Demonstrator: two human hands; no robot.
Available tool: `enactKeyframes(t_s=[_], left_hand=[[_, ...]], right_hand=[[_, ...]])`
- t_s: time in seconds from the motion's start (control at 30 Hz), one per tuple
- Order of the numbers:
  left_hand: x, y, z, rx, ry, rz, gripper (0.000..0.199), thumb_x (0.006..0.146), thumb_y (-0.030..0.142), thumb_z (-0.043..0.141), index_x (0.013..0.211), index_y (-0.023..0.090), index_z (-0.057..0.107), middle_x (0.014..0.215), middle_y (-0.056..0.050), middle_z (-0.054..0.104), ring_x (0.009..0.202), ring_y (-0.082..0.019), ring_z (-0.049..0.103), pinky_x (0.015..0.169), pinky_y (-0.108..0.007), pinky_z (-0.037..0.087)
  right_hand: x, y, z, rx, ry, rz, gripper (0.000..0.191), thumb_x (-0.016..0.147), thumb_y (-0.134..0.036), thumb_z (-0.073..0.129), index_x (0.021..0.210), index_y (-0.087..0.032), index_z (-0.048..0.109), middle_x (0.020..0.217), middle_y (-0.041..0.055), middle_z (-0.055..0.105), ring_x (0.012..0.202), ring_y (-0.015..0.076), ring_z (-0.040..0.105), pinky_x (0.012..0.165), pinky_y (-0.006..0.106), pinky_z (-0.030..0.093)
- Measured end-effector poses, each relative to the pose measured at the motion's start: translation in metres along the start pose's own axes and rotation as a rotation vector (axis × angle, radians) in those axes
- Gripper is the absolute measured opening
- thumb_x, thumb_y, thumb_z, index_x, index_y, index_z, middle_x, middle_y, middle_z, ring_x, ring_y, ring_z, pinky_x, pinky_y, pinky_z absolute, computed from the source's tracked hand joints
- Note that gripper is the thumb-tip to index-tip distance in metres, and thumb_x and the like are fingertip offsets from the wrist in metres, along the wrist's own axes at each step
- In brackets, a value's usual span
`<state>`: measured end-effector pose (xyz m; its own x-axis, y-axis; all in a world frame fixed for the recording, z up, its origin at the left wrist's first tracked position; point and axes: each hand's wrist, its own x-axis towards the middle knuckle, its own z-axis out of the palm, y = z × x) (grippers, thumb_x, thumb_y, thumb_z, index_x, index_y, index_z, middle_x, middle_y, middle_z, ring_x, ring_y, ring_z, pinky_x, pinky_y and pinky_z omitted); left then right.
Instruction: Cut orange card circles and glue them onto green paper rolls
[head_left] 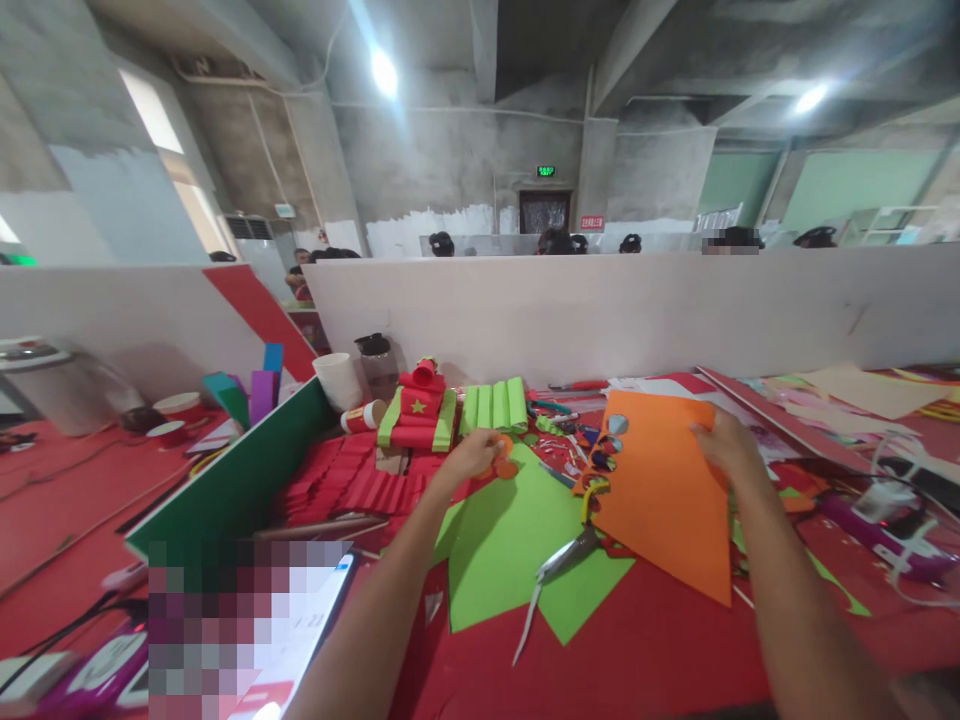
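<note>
My right hand (724,442) grips the upper right corner of an orange paper sheet (664,480), holding it raised and tilted. Several round holes run along the sheet's left edge. My left hand (474,456) is closed at the fingertips on small orange paper circles (507,467); how many it holds is unclear. Below it, light green sheets (495,555) lie overlapping on the red table. Scissors (566,560) with yellow handles rest on them, blades towards me, partly beside the orange sheet. Beyond my left hand stands a red and green paper model (418,408) with a yellow star.
Folded red paper strips (337,475) lie left of my hand, beside a green board (232,480). A lit phone (300,625) is near my left forearm. Paper cups (337,380) stand by a white partition (600,310). A purple power strip (885,540) sits right.
</note>
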<state>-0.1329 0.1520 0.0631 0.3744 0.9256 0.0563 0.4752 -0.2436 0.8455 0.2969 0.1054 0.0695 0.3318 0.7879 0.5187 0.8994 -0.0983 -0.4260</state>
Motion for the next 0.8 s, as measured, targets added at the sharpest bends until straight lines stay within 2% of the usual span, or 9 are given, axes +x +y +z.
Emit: enactKeyframes(t_s=[0.13, 0.2, 0.27, 0.33, 0.4, 0.47, 0.6, 0.7, 0.8], left_hand=[[-0.001, 0.002, 0.003, -0.121, -0.03, -0.034, 0.01, 0.084, 0.028, 0.051, 0.084, 0.019, 0.047, 0.071, -0.002, 0.062, 0.064, -0.013, 0.06, 0.059, -0.024, 0.044], [-0.001, 0.004, 0.003, -0.142, -0.037, -0.016, 0.009, 0.082, 0.025, 0.054, 0.086, 0.019, 0.048, 0.074, -0.002, 0.063, 0.07, -0.014, 0.062, 0.061, -0.023, 0.046], [0.0, 0.007, 0.002, -0.122, -0.041, 0.059, 0.009, 0.08, 0.023, 0.057, 0.085, 0.018, 0.051, 0.08, -0.003, 0.064, 0.076, -0.015, 0.064, 0.065, -0.024, 0.048], [0.0, 0.012, 0.001, -0.143, -0.05, 0.157, 0.01, 0.079, 0.024, 0.061, 0.084, 0.017, 0.056, 0.09, -0.006, 0.067, 0.087, -0.018, 0.065, 0.075, -0.027, 0.05], [-0.001, 0.019, 0.0, -0.194, -0.057, 0.232, 0.012, 0.08, 0.028, 0.063, 0.081, 0.016, 0.058, 0.102, -0.009, 0.069, 0.097, -0.02, 0.064, 0.084, -0.03, 0.051], [-0.002, 0.024, 0.0, -0.228, -0.051, 0.278, 0.016, 0.08, 0.032, 0.064, 0.079, 0.016, 0.06, 0.108, -0.011, 0.069, 0.1, -0.021, 0.064, 0.087, -0.032, 0.05], [-0.004, 0.028, 0.004, -0.178, -0.043, 0.353, 0.014, 0.078, 0.029, 0.066, 0.076, 0.016, 0.064, 0.104, -0.012, 0.069, 0.099, -0.021, 0.064, 0.09, -0.033, 0.049], [-0.005, 0.024, 0.006, -0.079, 0.0, 0.343, 0.008, 0.08, 0.021, 0.06, 0.082, 0.015, 0.066, 0.102, -0.011, 0.069, 0.093, -0.02, 0.065, 0.086, -0.032, 0.05], [-0.006, 0.017, 0.003, 0.026, 0.077, 0.297, 0.017, 0.083, 0.018, 0.053, 0.096, 0.016, 0.063, 0.106, -0.01, 0.068, 0.091, -0.018, 0.065, 0.083, -0.03, 0.051]], right_hand=[[-0.003, -0.025, -0.021, -0.072, 0.35, 0.064, 0.057, 0.082, -0.031, 0.055, 0.136, -0.014, 0.051, 0.128, 0.0258, 0.057, 0.122, 0.043, 0.05, 0.093, 0.057, 0.041], [-0.008, -0.052, -0.028, 0.02, 0.419, -0.039, 0.052, 0.084, -0.032, 0.055, 0.132, -0.015, 0.053, 0.128, 0.0238, 0.057, 0.123, 0.0403, 0.049, 0.098, 0.055, 0.039], [-0.016, -0.086, -0.026, 0.243, 0.255, -0.13, 0.04, 0.087, -0.033, 0.053, 0.123, -0.018, 0.057, 0.11, 0.0168, 0.067, 0.105, 0.032, 0.061, 0.092, 0.046, 0.045], [-0.024, -0.12, -0.015, 0.486, -0.117, -0.163, 0.036, 0.09, -0.041, 0.052, 0.12, -0.022, 0.057, 0.093, 0.0096, 0.071, 0.087, 0.026, 0.067, 0.08, 0.038, 0.051], [-0.033, -0.151, 0.004, 0.655, -0.475, -0.194, 0.039, 0.091, -0.046, 0.052, 0.122, -0.023, 0.055, 0.091, 0.0069, 0.072, 0.08, 0.0228, 0.068, 0.07, 0.033, 0.051], [-0.041, -0.174, 0.027, 0.729, -0.653, -0.215, 0.041, 0.088, -0.045, 0.058, 0.122, -0.023, 0.054, 0.091, 0.0057, 0.073, 0.077, 0.0209, 0.067, 0.066, 0.03, 0.05], [-0.053, -0.196, 0.066, 0.885, -0.75, -0.277, 0.038, 0.084, -0.033, 0.064, 0.119, -0.021, 0.058, 0.084, 0.0031, 0.071, 0.073, 0.0172, 0.065, 0.065, 0.027, 0.049], [-0.058, -0.196, 0.084, 0.928, -0.7, -0.258, 0.032, 0.08, -0.028, 0.065, 0.11, -0.019, 0.064, 0.08, 0.0028, 0.07, 0.07, 0.0165, 0.064, 0.062, 0.027, 0.049], [-0.06, -0.189, 0.094, 0.9, -0.636, -0.224, 0.023, 0.077, -0.025, 0.066, 0.099, -0.017, 0.067, 0.084, 0.0045, 0.071, 0.076, 0.0185, 0.066, 0.067, 0.029, 0.051]])
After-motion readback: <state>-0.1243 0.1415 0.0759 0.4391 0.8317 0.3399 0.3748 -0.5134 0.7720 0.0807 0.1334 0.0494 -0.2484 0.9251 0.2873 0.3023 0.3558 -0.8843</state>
